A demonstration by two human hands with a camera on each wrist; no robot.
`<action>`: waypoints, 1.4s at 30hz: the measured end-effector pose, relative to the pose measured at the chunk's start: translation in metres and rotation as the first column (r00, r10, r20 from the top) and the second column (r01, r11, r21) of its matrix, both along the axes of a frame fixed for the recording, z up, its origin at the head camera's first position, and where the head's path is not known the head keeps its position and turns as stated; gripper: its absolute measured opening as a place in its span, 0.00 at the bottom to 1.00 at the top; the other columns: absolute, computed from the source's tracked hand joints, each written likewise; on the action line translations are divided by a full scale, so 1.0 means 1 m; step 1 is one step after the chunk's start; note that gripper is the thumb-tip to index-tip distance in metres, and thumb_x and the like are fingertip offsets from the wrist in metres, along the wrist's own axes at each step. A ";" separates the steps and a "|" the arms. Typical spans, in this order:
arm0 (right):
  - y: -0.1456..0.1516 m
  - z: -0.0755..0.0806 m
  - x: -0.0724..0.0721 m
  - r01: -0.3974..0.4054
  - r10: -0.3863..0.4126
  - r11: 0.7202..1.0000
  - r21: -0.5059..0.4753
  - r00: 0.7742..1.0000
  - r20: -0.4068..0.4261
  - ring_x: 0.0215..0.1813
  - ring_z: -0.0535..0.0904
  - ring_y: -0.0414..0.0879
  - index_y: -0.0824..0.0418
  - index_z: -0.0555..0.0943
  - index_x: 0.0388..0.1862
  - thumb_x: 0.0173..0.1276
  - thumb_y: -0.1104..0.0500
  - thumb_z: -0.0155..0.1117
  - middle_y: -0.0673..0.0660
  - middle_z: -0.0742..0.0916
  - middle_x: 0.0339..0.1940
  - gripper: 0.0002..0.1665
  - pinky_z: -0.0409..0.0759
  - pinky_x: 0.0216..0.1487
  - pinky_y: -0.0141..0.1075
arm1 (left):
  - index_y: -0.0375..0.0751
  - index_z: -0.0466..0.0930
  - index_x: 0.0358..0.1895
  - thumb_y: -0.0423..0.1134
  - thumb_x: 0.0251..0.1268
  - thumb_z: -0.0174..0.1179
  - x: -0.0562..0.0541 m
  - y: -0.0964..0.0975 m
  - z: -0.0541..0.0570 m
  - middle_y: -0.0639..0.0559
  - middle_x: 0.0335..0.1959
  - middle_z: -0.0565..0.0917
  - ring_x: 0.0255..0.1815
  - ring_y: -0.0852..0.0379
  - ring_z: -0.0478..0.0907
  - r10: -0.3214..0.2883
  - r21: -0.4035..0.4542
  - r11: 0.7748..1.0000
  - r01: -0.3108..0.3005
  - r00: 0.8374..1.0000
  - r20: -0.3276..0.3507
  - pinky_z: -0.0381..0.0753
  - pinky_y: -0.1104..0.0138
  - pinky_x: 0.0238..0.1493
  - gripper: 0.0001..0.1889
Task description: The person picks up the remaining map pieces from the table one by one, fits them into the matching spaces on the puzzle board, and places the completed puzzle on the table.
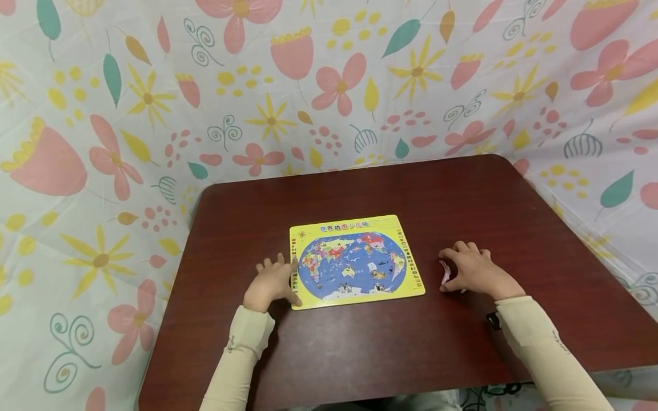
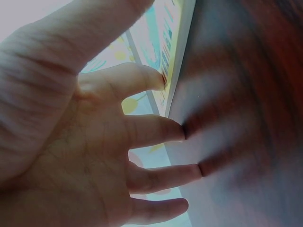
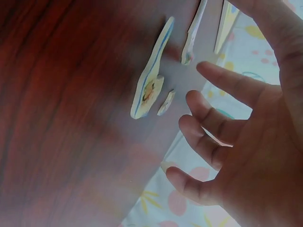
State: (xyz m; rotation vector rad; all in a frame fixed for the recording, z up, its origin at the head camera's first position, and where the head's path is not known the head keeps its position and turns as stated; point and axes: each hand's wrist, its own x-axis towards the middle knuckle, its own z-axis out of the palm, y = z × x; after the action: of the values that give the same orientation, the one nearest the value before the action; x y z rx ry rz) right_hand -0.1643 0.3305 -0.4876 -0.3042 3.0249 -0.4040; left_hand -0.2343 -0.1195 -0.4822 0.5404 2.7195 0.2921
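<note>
A yellow-bordered world map puzzle board (image 1: 354,227) lies flat on the table. My left hand (image 1: 269,282) is at its left side, fingers spread, thumb over the lower left corner. In the left wrist view one finger (image 2: 142,78) appears to touch the board's edge (image 2: 182,42). Right of the board, my right hand (image 1: 475,271) arches over loose puzzle pieces (image 1: 445,273). The right wrist view shows a long piece (image 3: 151,87), a small piece (image 3: 166,102) and another narrow piece (image 3: 193,38) on the table, apart from the fingertips (image 3: 194,99).
The dark brown table (image 1: 334,348) has rounded far corners. Behind and beside it hangs a white cloth with flower prints (image 1: 339,85). Black cables (image 1: 506,389) show below the table's front edge. A dark band or device (image 1: 493,319) sits under the right wrist.
</note>
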 end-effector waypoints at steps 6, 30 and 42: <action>0.005 -0.004 -0.001 -0.009 0.010 1.000 -0.021 1.000 0.027 0.46 0.70 0.58 0.61 0.83 0.54 0.47 0.40 0.84 0.59 0.79 0.44 0.40 0.65 0.43 0.60 | 0.38 0.67 0.75 0.51 0.39 0.85 0.000 0.000 0.000 0.22 0.74 0.58 0.66 0.20 0.60 0.001 0.004 1.000 -0.001 1.000 0.003 0.54 0.29 0.65 0.56; 0.006 -0.003 -0.008 -0.062 0.068 0.997 0.053 0.992 -0.106 0.37 0.71 0.51 0.61 0.81 0.36 0.48 0.39 0.82 0.53 0.76 0.34 0.31 0.65 0.37 0.49 | 0.40 0.65 0.76 0.53 0.40 0.84 -0.003 0.001 0.000 0.23 0.75 0.57 0.66 0.21 0.60 0.011 -0.019 1.000 -0.011 1.000 0.015 0.55 0.31 0.65 0.57; -0.026 0.005 -0.028 -0.127 0.131 0.991 0.045 0.985 -0.109 0.37 0.68 0.49 0.59 0.81 0.34 0.46 0.40 0.83 0.51 0.74 0.34 0.30 0.63 0.39 0.47 | 0.40 0.66 0.76 0.53 0.40 0.84 -0.003 0.001 0.000 0.23 0.75 0.57 0.67 0.21 0.59 0.014 -0.021 1.000 -0.014 1.000 0.014 0.55 0.31 0.65 0.56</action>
State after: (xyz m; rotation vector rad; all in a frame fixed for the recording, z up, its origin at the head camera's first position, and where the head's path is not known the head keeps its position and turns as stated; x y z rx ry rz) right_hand -0.1927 0.3040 -0.4831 -0.5346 3.0935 -0.3303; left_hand -0.2377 -0.1184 -0.4818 0.5117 2.7105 0.2703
